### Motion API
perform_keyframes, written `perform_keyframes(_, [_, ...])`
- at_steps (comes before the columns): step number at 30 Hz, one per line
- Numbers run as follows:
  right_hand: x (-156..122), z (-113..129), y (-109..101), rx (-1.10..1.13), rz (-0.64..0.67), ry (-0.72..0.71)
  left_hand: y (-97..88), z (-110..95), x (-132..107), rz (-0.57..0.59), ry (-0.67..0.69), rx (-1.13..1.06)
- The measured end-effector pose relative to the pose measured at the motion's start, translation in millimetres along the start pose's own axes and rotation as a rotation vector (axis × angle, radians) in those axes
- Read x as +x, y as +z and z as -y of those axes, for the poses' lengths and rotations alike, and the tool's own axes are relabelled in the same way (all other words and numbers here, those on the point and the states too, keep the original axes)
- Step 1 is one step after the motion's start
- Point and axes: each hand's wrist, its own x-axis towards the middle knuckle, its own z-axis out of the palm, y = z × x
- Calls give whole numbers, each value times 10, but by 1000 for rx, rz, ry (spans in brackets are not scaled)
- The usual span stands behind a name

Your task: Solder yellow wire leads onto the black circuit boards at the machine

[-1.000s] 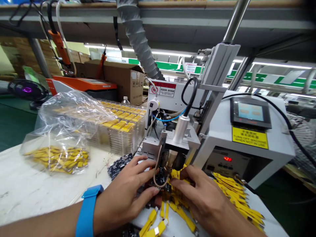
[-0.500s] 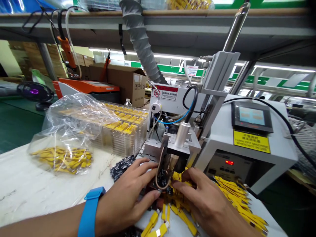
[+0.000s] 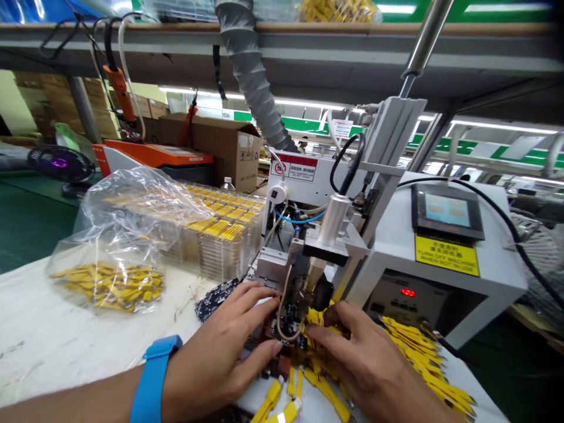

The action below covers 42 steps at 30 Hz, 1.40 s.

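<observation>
My left hand (image 3: 220, 358), with a blue wristband, lies over the brown fixture (image 3: 275, 358), its fingers stretched out to the dark circuit board (image 3: 288, 317) under the machine head (image 3: 324, 247). My right hand (image 3: 374, 367) pinches a yellow part (image 3: 315, 320) at the board's right edge. The silver cylinder of the head stands a little above the board. More yellow parts (image 3: 418, 352) lie heaped under and beside my right hand.
A white control box (image 3: 445, 247) with a small screen and a yellow label stands at the right. At the left are a clear bag of yellow parts (image 3: 110, 282), stacked clear trays (image 3: 220, 232) and a second dark board (image 3: 215, 296). A cardboard box (image 3: 220, 144) stands behind.
The machine head has risen off the board and its silver cylinder stands higher. My hands stay at the fixture, barely shifted.
</observation>
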Motion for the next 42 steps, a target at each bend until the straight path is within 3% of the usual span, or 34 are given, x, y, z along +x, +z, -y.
perform_keyframes(10, [-16, -65, -9, -38, 14, 32, 20, 21, 29, 65, -21, 17])
perform_keyframes(16, [-109, -345, -78, -183, 116, 310, 8, 28, 52, 144, -56, 48])
perform_keyframes(22, [-82, -371, -161, -169, 208, 424, -11, 46, 3, 121, -28, 94])
perform_keyframes(29, [-43, -357, -143, -143, 205, 440, -1, 79, -79, 136, -41, 107])
perform_keyframes(42, [-5, -281, 4, -73, 191, 336, -34, 45, -46, 206, -124, 19])
